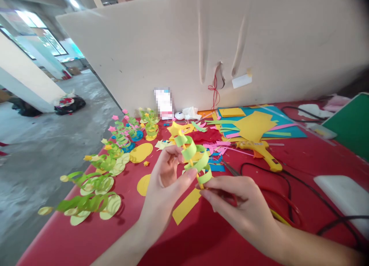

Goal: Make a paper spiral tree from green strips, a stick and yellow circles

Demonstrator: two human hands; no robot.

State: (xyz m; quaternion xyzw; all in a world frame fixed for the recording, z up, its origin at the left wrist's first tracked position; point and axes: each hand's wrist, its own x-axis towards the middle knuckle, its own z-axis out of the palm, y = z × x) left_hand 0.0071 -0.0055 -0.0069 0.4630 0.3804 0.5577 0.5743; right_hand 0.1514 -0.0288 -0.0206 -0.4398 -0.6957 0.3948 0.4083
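Observation:
Between my hands is a paper spiral tree [190, 153], a light green strip coiled round a thin yellow stem. A yellow star [175, 130] tops its upper end, and the piece leans to the left. My left hand [170, 177] has its thumb and fingers closed on the coil. With thumb and forefinger pinched, my right hand [239, 200] grips the lower end of the stem. Under them lies a yellow paper strip [186, 206] on the red table [161, 239]. Yellow paper discs [141, 153] and a tiny yellow star [146, 163] lie to the left.
Several finished-looking spiral trees [98, 204] line the table's left edge. A yellow glue gun [261, 150] with a black cord lies at right, near scissors [230, 168]. Coloured paper sheets [291, 122] and scraps cover the back. A pale panel [144, 47] stands behind. A white block [340, 193] sits right.

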